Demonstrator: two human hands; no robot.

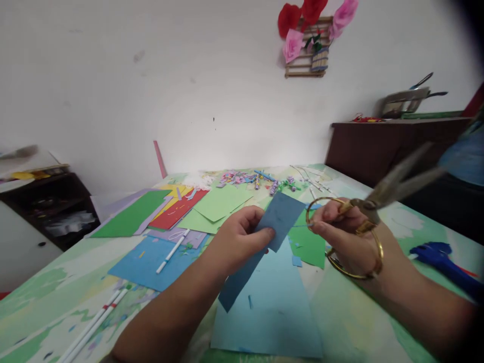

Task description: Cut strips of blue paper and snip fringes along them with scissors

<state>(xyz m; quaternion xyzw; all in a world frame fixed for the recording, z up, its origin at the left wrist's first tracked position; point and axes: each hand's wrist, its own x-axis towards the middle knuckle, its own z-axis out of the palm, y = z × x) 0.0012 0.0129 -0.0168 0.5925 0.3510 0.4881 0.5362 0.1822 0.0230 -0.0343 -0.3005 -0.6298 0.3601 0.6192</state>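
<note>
Home-like craft room, paper-strewn table (pixel 359 312)

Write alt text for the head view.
Left hand holds a blue paper strip; right hand holds gold-handled scissors, blades apart, pointing away from it. Coloured sheets, scraps and white sticks cover much of the table; flowers decorate the wall.

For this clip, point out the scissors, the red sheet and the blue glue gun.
Scissors (pixel 369 205): head view, on the pivot.
Red sheet (pixel 176 212): head view, middle.
Blue glue gun (pixel 440 255): head view, on the body.
</note>
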